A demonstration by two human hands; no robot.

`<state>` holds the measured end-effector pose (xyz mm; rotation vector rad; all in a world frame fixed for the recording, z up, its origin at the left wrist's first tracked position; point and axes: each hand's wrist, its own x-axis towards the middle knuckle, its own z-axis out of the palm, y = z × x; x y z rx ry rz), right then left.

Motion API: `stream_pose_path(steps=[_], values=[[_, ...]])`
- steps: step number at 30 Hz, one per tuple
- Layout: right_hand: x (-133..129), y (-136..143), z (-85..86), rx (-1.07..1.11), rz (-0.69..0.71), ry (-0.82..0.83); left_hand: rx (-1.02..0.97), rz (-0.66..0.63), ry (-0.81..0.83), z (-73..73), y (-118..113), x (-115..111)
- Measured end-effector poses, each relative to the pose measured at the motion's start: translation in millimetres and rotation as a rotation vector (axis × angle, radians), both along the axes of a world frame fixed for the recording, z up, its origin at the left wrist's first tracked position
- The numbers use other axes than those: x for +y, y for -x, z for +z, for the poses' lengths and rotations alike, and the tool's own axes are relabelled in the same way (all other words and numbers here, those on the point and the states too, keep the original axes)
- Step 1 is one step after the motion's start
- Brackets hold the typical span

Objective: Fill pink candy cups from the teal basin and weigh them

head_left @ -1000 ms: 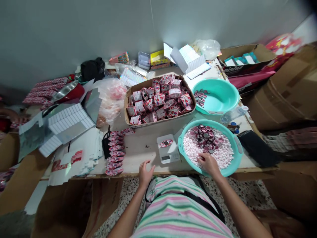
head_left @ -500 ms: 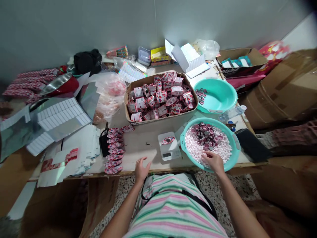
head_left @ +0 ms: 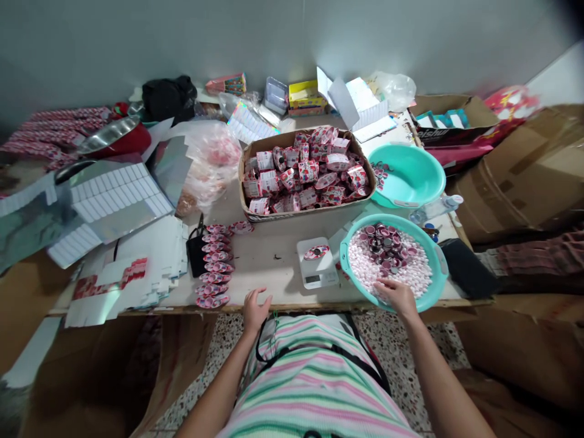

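Pale-pink pellets lie beneath the right hand — grip unclear; left hand — loosely spread.

Packing workshop, scale, cartons, filled basins

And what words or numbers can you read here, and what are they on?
"eishui", as best I can tell: on the dark-fronted box at the right.
White scale: display too small to read.
Big carton: print on its front is too blurred.
Printed pink pieces: labels too small.
Any other print is too small or blurred.
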<state>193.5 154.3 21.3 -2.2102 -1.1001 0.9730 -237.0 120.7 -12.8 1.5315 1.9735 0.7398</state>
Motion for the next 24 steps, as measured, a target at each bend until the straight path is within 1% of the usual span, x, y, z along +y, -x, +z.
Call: stream_pose_path(steps=[3, 7, 9, 11, 14, 16, 19, 24], values=[[8, 12, 8.5, 0.029, 0.008, -0.014, -0.006, 0.012, -0.004, 0.4, 2, -1], [35, 43, 25.9, 0.170, 0.028, -0.098, -0.022, 0.016, -0.007, 2.0, 3, -6], [54, 62, 33.8, 0.207, 0.084, -0.158, -0.028, 0.023, -0.009, 2.8, 4, -9], [72, 81, 38.2, 0.199, 0.163, -0.187, -0.033, 0.034, -0.010, 3.6, 4, -12], [94, 105, 37.4, 0.191, 0.265, -0.187, -0.038, 0.060, -0.008, 4.5, 5, -17], [103, 117, 33.5, 0.191, 0.312, -0.182, -0.039, 0.084, -0.004, 4.8, 6, -20], [109, 128, 27.4, 0.168, 0.352, -0.174, -0.039, 0.126, -0.001, 4.5, 9, -28], [111, 133, 19.8, 0.106, 0.410, -0.147, -0.028, 0.203, -0.011, 2.5, 12, -41]])
